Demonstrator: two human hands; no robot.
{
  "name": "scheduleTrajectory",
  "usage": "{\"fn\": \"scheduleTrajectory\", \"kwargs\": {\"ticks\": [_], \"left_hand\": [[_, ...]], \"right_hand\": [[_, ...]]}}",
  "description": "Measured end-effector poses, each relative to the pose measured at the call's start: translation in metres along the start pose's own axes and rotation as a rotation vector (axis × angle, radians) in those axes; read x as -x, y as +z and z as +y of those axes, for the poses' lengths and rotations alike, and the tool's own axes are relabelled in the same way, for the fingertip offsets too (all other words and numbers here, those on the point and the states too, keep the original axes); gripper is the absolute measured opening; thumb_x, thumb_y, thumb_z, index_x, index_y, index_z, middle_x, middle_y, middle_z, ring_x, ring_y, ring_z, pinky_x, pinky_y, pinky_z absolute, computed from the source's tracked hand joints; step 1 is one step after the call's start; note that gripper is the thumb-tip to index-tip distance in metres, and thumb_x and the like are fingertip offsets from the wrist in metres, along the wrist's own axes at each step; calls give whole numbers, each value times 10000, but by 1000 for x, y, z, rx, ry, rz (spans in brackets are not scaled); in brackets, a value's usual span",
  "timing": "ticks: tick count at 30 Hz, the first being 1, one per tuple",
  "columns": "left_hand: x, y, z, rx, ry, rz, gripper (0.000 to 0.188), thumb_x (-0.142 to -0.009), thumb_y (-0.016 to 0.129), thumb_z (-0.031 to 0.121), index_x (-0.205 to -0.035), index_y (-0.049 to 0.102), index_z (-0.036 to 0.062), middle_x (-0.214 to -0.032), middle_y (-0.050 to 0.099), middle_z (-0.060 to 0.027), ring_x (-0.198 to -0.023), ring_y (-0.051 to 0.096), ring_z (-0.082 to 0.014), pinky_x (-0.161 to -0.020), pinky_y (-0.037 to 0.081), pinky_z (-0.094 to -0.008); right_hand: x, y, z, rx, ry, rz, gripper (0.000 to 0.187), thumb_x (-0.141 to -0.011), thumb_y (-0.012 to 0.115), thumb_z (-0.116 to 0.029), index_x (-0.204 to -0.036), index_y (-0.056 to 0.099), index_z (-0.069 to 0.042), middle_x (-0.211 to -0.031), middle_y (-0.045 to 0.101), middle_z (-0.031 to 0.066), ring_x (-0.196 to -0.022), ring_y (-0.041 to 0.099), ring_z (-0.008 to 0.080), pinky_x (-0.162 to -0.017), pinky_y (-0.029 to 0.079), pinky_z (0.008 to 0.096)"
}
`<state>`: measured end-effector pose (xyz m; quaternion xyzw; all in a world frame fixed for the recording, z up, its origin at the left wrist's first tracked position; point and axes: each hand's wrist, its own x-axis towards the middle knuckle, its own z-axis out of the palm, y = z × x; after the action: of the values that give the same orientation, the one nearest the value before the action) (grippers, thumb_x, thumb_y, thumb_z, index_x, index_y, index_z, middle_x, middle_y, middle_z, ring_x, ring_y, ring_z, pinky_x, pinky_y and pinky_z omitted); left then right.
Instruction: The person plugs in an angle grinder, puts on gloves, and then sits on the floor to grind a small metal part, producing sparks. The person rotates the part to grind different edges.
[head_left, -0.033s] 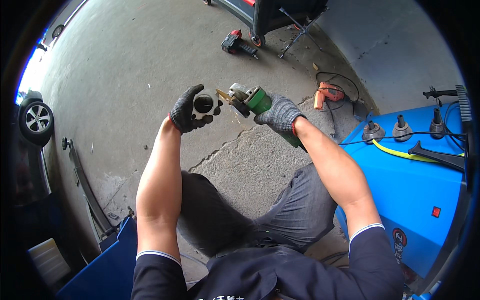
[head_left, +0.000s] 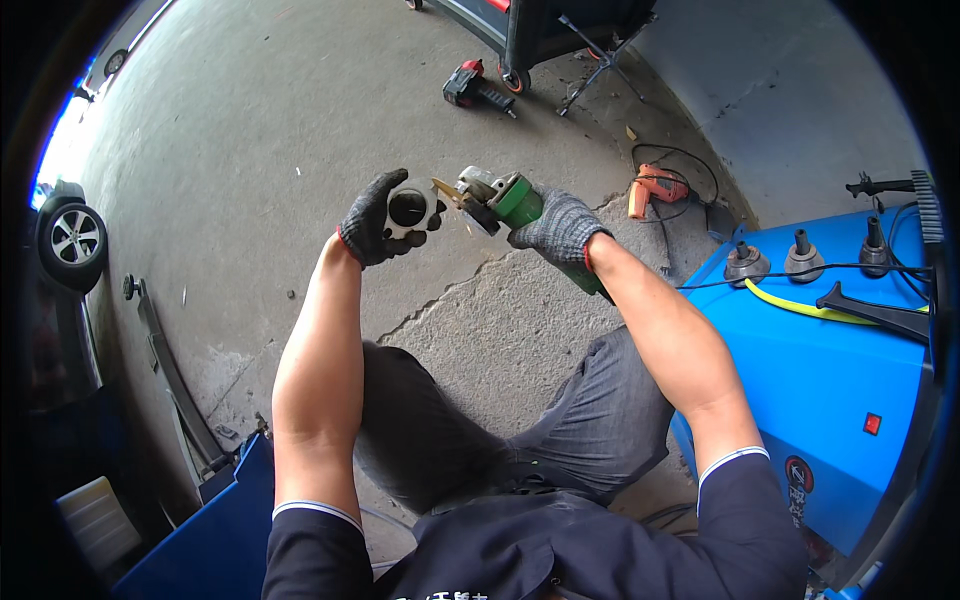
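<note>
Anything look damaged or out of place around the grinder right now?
Yes. A crack runs across the concrete floor under the hands. Two power tools lie loose on the floor: a red drill near the cart and an orange one with its cord sprawled. The left hand holds a round metal part beside the green grinder in the right hand.

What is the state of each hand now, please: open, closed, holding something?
Left hand: closed on a small round metal part with a dark bore.
Right hand: closed on a green angle grinder, its head pointing toward the part.
</note>
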<state>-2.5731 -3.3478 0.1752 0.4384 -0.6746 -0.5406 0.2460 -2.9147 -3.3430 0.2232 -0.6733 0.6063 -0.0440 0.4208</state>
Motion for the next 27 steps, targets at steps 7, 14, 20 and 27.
{"fn": "scheduleTrajectory", "kwargs": {"ticks": [7,14,20,27], "left_hand": [[-3,9,17,286,-216,23,803,-791,862,49,-1453,409,71,-1152,755,-68,-1041,705,-156,-1053,516,-366],[-3,16,39,357,-260,122,473,-946,533,445,-1228,630,77,-1040,756,-99,-752,660,-148,-660,487,-279],[-6,-1,26,608,-433,-86,689,-817,826,23,-1401,467,86,-1126,751,-75,-1018,702,-145,-1012,540,-343],[-7,3,23,582,-370,-72,693,-818,824,17,-1404,463,92,-1122,750,-75,-1016,701,-145,-1023,530,-330]], "right_hand": [[1,0,5,15,17,-4,676,-666,866,-403,-1219,706,-50,-1089,755,196,-1005,728,337,-928,561,401],[3,0,-6,35,21,15,671,-668,866,-406,-1212,710,-45,-1083,755,204,-1000,729,342,-923,562,405],[-1,2,0,31,22,8,657,-673,862,-401,-1200,716,-37,-1061,756,211,-986,731,344,-912,564,406],[4,-1,-4,18,27,6,655,-672,862,-393,-1203,714,-39,-1077,754,208,-999,728,340,-919,563,406]]}}
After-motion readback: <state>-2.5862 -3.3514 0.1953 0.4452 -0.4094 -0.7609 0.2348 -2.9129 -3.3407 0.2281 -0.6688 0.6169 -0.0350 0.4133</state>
